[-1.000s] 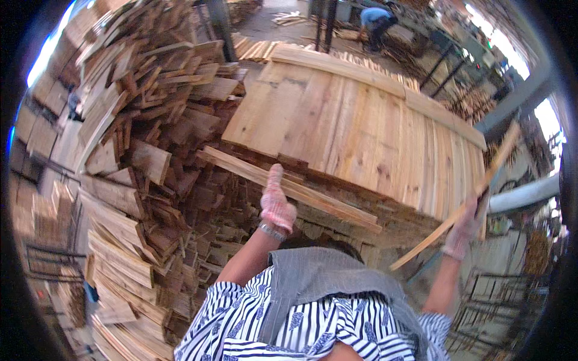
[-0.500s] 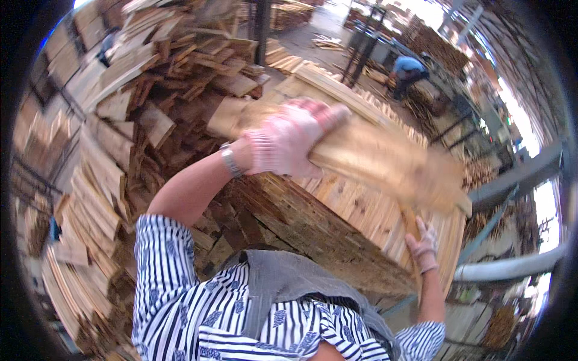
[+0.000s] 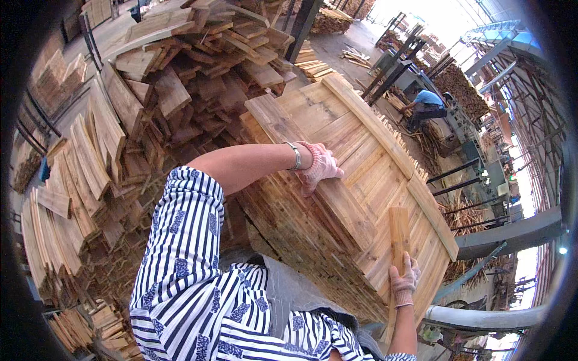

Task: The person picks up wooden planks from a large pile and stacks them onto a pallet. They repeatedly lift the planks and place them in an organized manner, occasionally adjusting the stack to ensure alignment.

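A wide wooden board (image 3: 346,210) lies along the near edge of a large flat stack of planks (image 3: 376,174). My left hand (image 3: 320,169), in a pink-and-white knit glove, is closed over the middle of this board. To the right, a narrower wooden slat (image 3: 398,231) lies across the planks, pointing away from me. My gloved right hand (image 3: 403,281) grips the slat's near part, with the thumb and fingers around its sides.
Loose boards are heaped in a tall, untidy pile (image 3: 211,84) to the left. A long plank (image 3: 367,123) lies along the stack's far edge. Grey metal beams (image 3: 512,234) stand at the right. Beyond the stack, a person in a blue shirt (image 3: 427,99) bends over wood pieces.
The wide board in my left hand has come down from above the stack and toward me, onto its near edge. My right hand stays at the slat.
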`<state>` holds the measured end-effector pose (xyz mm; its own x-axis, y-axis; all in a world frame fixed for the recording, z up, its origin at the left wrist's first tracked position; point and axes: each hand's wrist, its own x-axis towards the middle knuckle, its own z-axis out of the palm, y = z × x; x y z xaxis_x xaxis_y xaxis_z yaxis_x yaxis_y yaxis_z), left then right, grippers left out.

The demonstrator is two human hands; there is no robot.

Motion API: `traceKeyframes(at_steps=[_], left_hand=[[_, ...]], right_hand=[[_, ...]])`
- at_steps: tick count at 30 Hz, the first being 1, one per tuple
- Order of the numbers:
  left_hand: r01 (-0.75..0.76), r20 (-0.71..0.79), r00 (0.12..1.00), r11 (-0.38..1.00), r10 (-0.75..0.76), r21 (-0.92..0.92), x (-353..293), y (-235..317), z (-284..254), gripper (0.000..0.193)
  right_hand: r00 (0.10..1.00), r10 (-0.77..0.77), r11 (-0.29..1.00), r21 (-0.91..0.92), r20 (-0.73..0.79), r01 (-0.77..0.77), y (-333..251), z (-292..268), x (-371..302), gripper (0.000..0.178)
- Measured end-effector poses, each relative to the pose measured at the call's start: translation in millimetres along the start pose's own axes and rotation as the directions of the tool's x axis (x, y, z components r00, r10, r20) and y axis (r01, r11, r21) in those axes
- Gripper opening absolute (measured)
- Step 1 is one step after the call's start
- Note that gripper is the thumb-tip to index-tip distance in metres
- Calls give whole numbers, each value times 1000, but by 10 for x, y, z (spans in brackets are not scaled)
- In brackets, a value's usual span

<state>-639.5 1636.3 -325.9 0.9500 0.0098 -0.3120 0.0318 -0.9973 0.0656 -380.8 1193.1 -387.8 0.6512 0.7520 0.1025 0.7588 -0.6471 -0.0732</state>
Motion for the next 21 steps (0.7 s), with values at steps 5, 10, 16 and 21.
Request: traceKeyframes(at_steps=[5,10,16,21], left_hand=[[17,103,995,998,-11,-53,18,-27,-84,97],[63,36,997,998,-63,3,16,-60,-22,104],[91,81,993,996,-91,4,9,80,-207,105],[69,94,994,992,-59,-108,77,105,-125,97]], right_hand=[[998,-35,998,-47,-48,33,11,73,40,74],[1000,13,999,37,-12,-13,-20,33,42,76],[998,-50,999,17,-27,51,168,74,54,75],[987,-155,983,106,48,150,94,-463,-3,73]])
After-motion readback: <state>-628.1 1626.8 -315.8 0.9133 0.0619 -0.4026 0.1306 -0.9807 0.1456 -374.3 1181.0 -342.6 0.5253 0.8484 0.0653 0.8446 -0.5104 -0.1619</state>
